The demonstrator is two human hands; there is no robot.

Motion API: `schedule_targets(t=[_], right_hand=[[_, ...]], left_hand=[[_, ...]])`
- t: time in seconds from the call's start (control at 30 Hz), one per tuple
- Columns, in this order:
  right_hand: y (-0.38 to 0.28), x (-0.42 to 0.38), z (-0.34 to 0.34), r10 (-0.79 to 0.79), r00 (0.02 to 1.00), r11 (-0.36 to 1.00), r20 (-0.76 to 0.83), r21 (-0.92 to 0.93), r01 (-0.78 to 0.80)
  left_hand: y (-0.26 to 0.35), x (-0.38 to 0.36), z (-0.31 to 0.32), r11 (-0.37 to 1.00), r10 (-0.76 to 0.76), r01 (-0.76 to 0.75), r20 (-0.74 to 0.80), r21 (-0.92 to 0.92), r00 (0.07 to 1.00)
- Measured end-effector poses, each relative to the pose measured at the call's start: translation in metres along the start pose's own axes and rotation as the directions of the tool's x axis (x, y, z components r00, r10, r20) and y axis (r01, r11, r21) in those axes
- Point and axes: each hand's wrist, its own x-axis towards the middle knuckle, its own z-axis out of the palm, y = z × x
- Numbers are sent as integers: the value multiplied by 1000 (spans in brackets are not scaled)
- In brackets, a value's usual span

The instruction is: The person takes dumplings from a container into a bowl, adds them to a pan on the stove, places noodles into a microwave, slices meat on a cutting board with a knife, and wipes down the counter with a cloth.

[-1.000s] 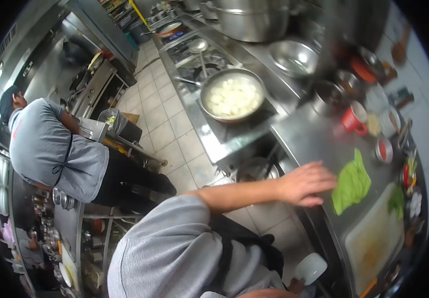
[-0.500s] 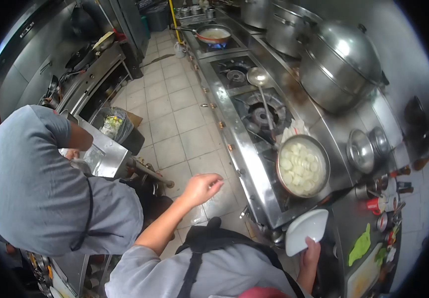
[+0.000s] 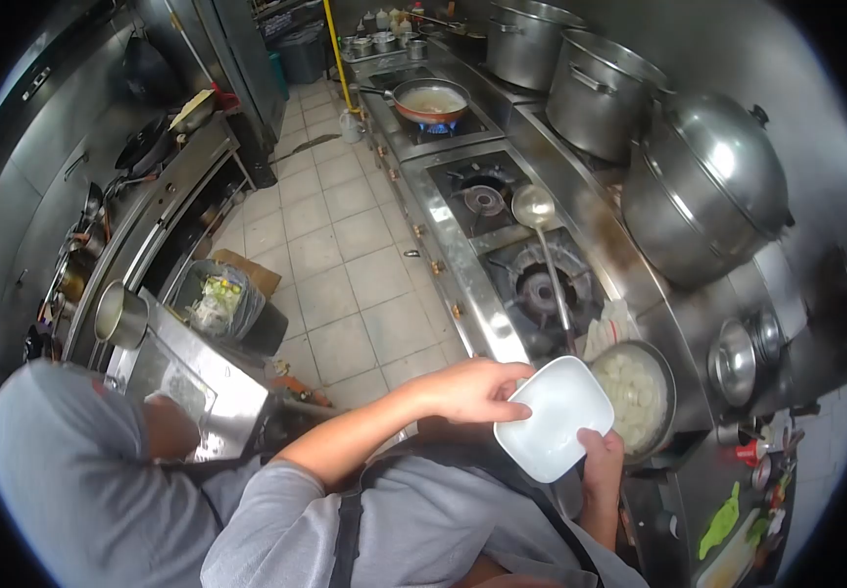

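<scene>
A white square dish is held between both hands in front of the body. My left hand pinches its left edge with thumb and fingers. My right hand grips the lower right edge, thumb on the inner face. Just beyond the dish, partly covered by it, a pan of pale round slices sits on the stove beside a folded cloth. A long-handled ladle lies across the burners.
Large steel pots line the back of the stove. A pan sits over a blue flame at the far end. Another person stands at left, near a lined bin. Metal bowls are at right.
The white dish has moved left and up, in front of the pan. My left hand has come right and taken hold of it. The view has shifted, and the other person appears lower.
</scene>
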Motion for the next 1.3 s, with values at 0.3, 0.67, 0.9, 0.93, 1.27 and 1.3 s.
schedule_targets(t=[0.3,0.67,0.9,0.93,1.27,1.3], right_hand=[[-73,144,134,-149,989,977,-24,-157,143],[-135,331,365,-199,948,867,249,-406,289],[-123,427,494,-251,958,654,135,-706,271],[-123,432,508,-257,957,595,133,-759,265],[-129,515,619,-228,971,683,-66,-722,112],[-128,530,629,-252,965,708,-70,-694,135]], left_hand=[[-86,65,-184,999,-41,38,-121,-29,992],[-332,-92,-387,849,-444,80,-622,-523,645],[-433,-142,-565,815,-557,179,-661,-551,502],[-439,-142,-591,790,-578,160,-630,-592,520],[-523,-35,-847,861,-401,71,-585,-504,705],[-537,-18,-875,875,-372,62,-583,-481,722]])
